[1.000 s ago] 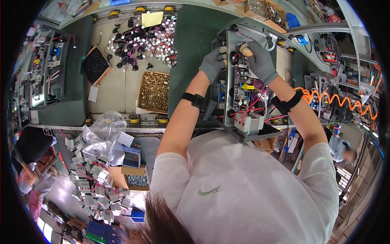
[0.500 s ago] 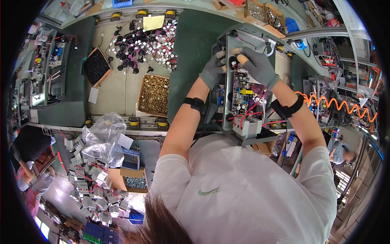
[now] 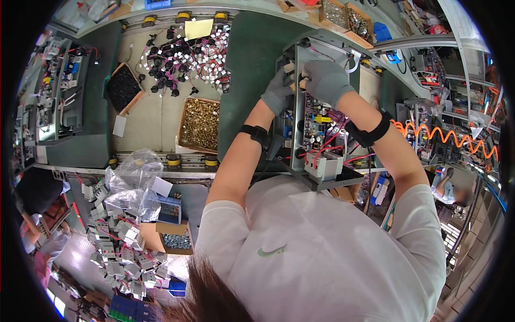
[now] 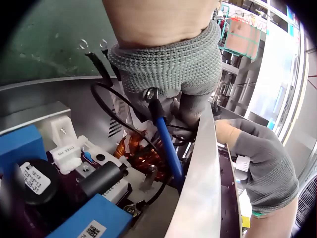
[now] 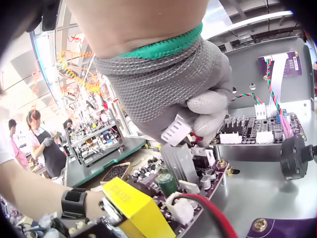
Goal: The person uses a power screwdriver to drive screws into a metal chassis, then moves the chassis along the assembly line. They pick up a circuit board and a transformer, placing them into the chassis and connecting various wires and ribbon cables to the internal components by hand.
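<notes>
Both hands wear grey knit gloves with bare fingertips and work inside a metal chassis, at its upright partition. My left hand reaches down the partition's left side; in the left wrist view a blue cable and a copper coil lie below it, its fingertips hidden. Across the wall, my right hand bends its fingers over the circuit board. White connectors and a heatsink sit right below those fingers. I cannot tell what either hand holds.
A yellow component and red wires stand up near the right hand. Left on the bench are a box of brass screws, a box of black parts and piled wired connectors. A coiled orange hose hangs right.
The right hand has shifted left toward the partition and turned, now covering the round black part seen there earlier. The left hand stays at the partition's other side.
</notes>
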A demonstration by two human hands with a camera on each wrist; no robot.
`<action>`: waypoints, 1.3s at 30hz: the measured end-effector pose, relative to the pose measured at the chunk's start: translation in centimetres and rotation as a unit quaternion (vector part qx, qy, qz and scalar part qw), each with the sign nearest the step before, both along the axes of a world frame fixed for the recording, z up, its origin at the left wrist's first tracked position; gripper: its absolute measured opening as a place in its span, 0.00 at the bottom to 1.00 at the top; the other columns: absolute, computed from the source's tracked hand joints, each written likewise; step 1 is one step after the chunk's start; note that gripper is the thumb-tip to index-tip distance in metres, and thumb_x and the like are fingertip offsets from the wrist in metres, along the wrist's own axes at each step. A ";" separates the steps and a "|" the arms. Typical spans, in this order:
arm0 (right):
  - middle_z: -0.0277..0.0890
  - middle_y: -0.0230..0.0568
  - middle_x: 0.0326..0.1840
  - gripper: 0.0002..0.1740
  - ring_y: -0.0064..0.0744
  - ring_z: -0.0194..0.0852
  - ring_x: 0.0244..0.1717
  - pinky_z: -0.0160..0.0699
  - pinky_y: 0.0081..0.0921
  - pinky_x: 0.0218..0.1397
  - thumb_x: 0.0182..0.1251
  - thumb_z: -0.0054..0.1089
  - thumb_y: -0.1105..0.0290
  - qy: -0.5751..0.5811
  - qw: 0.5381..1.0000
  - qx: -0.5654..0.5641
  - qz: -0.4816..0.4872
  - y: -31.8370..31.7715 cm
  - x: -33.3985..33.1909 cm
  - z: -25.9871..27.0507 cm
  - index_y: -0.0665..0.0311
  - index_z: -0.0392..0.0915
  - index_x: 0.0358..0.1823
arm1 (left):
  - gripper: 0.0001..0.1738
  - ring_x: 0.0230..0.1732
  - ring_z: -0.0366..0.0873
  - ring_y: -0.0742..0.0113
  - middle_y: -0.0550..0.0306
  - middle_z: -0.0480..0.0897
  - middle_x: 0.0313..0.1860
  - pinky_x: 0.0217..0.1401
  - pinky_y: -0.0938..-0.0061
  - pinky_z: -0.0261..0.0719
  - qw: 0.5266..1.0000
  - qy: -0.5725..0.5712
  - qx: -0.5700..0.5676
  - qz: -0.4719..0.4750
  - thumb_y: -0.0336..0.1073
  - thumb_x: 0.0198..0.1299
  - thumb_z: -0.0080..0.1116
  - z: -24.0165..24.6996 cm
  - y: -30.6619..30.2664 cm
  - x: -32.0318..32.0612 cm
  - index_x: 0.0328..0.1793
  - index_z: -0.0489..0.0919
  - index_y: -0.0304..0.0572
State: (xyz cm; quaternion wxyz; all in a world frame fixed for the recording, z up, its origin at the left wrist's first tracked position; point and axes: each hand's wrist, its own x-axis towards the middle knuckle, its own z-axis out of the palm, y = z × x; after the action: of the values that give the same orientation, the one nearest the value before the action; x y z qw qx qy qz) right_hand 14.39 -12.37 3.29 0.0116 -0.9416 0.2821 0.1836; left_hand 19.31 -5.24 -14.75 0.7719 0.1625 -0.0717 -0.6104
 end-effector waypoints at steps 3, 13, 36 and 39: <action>0.77 0.45 0.33 0.11 0.46 0.77 0.39 0.75 0.38 0.42 0.49 0.59 0.63 0.000 1.000 -0.006 0.002 0.2 0.0 0.1 0.59 0.78 0.34 | 0.39 0.55 0.73 0.57 0.49 0.72 0.55 0.58 0.65 0.77 0.999 -0.001 -0.034 0.008 0.10 0.39 0.49 -0.9 -0.2 0.1 0.62 0.63 0.46; 0.80 0.41 0.36 0.11 0.42 0.78 0.43 0.75 0.37 0.45 0.52 0.59 0.62 -0.105 0.990 0.076 -0.056 0.5 -0.9 -1.5 0.55 0.79 0.37 | 0.43 0.52 0.73 0.56 0.47 0.72 0.52 0.55 0.69 0.75 0.994 0.101 0.038 0.019 0.15 0.38 0.45 1.5 0.4 1.0 0.67 0.57 0.46; 0.77 0.43 0.37 0.13 0.36 0.75 0.37 0.73 0.32 0.42 0.57 0.60 0.64 -0.200 0.974 0.069 -0.079 -5.2 -9.4 6.1 0.59 0.81 0.42 | 0.19 0.40 0.77 0.53 0.53 0.73 0.45 0.44 0.65 0.76 0.660 -0.717 0.223 0.009 0.32 0.50 0.57 12.4 2.6 0.0 0.51 0.77 0.58; 0.75 0.44 0.38 0.11 0.40 0.75 0.43 0.73 0.35 0.47 0.56 0.57 0.65 -0.121 0.992 0.012 -0.027 -5.5 -10.7 5.1 0.57 0.81 0.40 | 0.19 0.40 0.77 0.53 0.53 0.73 0.44 0.44 0.65 0.76 0.584 -0.789 0.189 -0.033 0.31 0.50 0.57 12.9 2.3 0.2 0.50 0.77 0.57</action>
State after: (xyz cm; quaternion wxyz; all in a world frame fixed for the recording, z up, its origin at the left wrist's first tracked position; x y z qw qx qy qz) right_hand 3.64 -17.84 8.39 0.0613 -0.9487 0.3018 0.0715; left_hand 19.56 -2.99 -1.85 0.3435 0.7200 -0.5406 -0.2672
